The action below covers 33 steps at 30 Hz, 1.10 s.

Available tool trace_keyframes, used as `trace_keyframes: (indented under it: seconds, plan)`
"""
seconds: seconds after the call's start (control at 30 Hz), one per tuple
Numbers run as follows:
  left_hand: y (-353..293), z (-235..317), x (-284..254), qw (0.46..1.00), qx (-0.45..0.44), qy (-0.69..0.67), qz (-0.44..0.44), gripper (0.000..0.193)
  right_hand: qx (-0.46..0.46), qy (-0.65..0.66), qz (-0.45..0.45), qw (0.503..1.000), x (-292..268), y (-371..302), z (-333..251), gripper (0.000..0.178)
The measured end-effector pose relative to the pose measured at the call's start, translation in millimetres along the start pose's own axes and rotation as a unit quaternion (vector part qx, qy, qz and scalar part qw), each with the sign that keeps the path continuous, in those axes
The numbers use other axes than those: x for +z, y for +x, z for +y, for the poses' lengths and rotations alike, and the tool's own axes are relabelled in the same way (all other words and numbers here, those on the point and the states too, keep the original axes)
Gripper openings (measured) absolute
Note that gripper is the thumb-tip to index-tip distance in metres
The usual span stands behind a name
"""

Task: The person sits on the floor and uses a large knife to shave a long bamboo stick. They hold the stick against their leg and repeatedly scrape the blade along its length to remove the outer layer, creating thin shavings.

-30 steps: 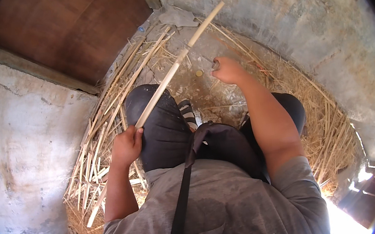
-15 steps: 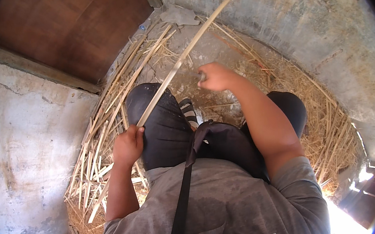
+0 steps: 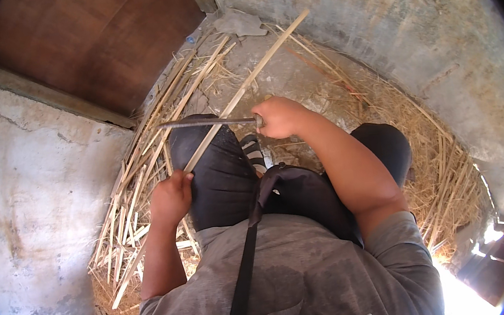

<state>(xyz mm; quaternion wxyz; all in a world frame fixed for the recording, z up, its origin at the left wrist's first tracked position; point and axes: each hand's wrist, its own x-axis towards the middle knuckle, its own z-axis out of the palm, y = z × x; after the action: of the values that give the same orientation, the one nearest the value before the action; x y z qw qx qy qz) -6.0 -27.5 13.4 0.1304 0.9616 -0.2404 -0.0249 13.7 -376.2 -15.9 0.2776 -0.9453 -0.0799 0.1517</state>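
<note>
Container: a black bag (image 3: 309,194) sits on your lap, behind and below the fingers of both hands, with its black strap (image 3: 247,276) running up over your grey shirt (image 3: 301,258). Its contents are hidden from view.

Left hand (image 3: 171,198): you hold it low, just outside the left thigh (image 3: 221,189), forearm rising from the lower edge. The fingers are curled closed around the near end of a pale wooden strip (image 3: 248,87), with the thumb at the upper side of the grip. From these fingers the strip slants forward and to the right, over the left knee, its far end well beyond both hands.

Right hand (image 3: 280,117): you extend it further forward, elbow bent, forearm angled inward. The fingers are wrapped closed on the handle of a tool with a long, dark, slightly curved blade (image 3: 186,123). The blade points left from these fingers and crosses the strip above the left knee; whether it touches the strip cannot be told.

Surroundings: loose split strips (image 3: 138,195) lie beside and beyond the left fingers, against the wall side. Fine shavings (image 3: 437,198) are heaped right of the right fingers, past the right knee (image 3: 384,145). A striped shoe (image 3: 253,152) is just below the right fingers, slightly left.
</note>
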Motion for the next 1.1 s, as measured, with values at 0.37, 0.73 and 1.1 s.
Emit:
trace_keyframes:
  seconds: [0.37,0.73,1.1]
  plan:
    - [2,2,0,1.0,-0.004,0.013,-0.004,0.023,0.17,0.082,0.173,0.967,-6,-4,72,0.055]
    - [-1,0,2,1.0,-0.004,0.023,0.006,0.024,0.011,0.004,0.024,1.0,-1,2,5,0.048]
    - [2,2,0,1.0,-0.008,0.015,-0.009,0.025,0.138,0.065,0.145,0.978,-4,-1,61,0.059]
